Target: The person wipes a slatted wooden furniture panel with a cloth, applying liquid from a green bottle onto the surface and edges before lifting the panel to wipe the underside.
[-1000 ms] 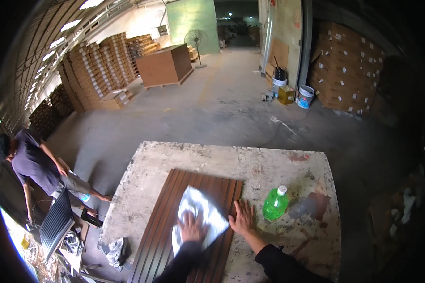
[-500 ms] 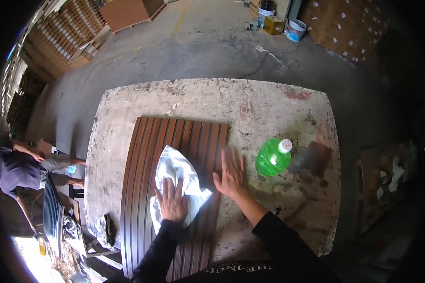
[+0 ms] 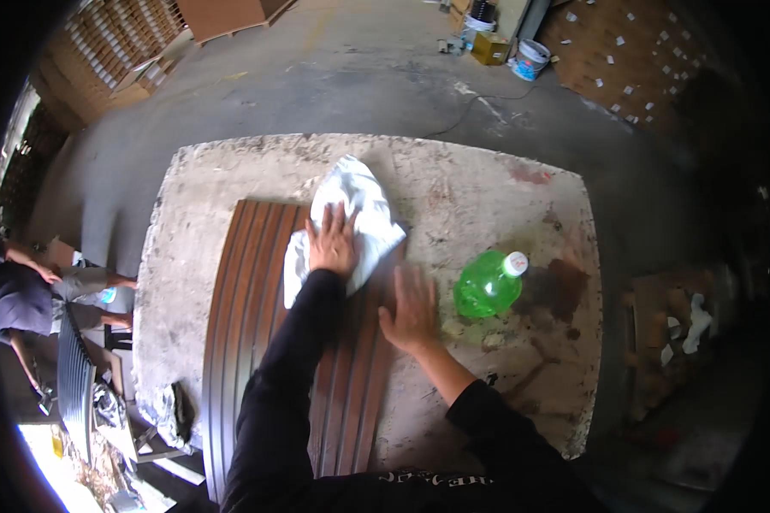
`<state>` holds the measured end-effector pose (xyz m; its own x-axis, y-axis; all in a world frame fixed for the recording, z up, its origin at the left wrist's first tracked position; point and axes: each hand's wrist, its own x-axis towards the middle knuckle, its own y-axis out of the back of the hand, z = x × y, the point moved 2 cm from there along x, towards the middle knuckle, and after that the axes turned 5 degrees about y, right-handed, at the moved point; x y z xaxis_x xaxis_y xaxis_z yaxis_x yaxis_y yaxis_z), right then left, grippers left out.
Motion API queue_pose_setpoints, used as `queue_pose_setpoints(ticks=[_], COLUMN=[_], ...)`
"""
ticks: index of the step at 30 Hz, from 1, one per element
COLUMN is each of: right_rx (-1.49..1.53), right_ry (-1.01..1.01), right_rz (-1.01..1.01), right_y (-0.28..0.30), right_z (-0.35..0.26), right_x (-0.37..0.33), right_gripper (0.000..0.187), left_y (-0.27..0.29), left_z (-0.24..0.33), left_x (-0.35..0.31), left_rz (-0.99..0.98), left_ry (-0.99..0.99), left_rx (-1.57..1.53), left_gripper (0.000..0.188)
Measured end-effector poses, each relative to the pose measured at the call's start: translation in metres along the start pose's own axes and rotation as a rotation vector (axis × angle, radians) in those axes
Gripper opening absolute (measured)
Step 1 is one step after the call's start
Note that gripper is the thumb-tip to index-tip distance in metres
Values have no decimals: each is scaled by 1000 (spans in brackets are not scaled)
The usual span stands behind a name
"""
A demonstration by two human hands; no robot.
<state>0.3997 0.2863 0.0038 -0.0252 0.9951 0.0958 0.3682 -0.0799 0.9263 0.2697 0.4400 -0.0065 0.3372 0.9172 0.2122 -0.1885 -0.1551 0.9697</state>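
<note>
A brown slatted wood panel (image 3: pixel 257 291) lies on the worn table (image 3: pixel 462 188), its grooves running away from me. My left hand (image 3: pixel 332 244) presses flat, fingers spread, on a white cloth (image 3: pixel 359 205) over the panel's far end. Part of the cloth reaches past that end onto the table. By the panel's right edge rests my right hand (image 3: pixel 412 312), fingers stretched out and slightly blurred, with nothing in it. To its right is a green plastic bottle (image 3: pixel 486 286) with a white cap.
At the left, another person (image 3: pixel 21 295) is beside a dark ribbed panel (image 3: pixel 75 389). A dark crumpled cloth (image 3: pixel 178 415) lies at the table's left edge. Beyond the table are a white bucket (image 3: pixel 530 60), a yellowish box (image 3: pixel 490 49) and a large brown stack (image 3: pixel 624 51).
My left hand has slid the white cloth forward along the panel to its far end. The right hand stays by the panel's right edge. The view has shifted slightly.
</note>
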Motion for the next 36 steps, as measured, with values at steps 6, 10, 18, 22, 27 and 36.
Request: queue_pose_setpoints(ticks=[6, 10, 18, 22, 27, 36], right_rx=[-5, 45, 58, -16, -10, 17], right_ry=[12, 59, 31, -13, -3, -16], right_rz=[46, 83, -14, -48, -59, -6], right_y=[9, 14, 10, 3, 8, 10], right_z=[17, 7, -3, 14, 3, 13], right_x=[-2, -2, 0, -5, -1, 2], right_gripper=[82, 81, 80, 79, 79, 78], left_y=[56, 69, -10, 6, 4, 12], left_z=[-16, -99, -80, 26, -118, -130], left_x=[-167, -158, 2, -23, 30, -23], left_rz=[-330, -161, 21, -41, 27, -4], left_ry=[65, 357, 304, -67, 378, 166], left_rx=[35, 173, 100, -87, 144, 162], left_gripper=[69, 72, 65, 69, 65, 66])
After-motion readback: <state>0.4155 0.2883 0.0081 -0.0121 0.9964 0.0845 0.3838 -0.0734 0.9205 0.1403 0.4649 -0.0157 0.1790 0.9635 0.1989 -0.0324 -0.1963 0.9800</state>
